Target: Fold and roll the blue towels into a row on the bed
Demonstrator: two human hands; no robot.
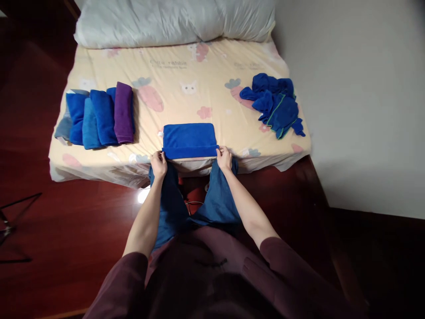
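A blue cloth [190, 135] lies on the near edge of the bed, its near side folded over in a strip, with a small white tag at its left side. My left hand [159, 164] pinches the left end of the folded strip. At the strip's right end, my right hand [225, 158] grips the cloth between thumb and fingers. Several rolled or folded cloths, blue and light blue [91, 122] with a purple one [123, 113] at the right, lie in a row on the left. A crumpled pile of blue cloths [277, 104] sits on the right.
The bed [179, 97] has a yellow sheet with carrot and rabbit prints. A pale rolled quilt [175, 22] lies across its far side. A white wall [358, 106] stands at the right. Black thin legs of a stand [8, 229] show on the floor at the left.
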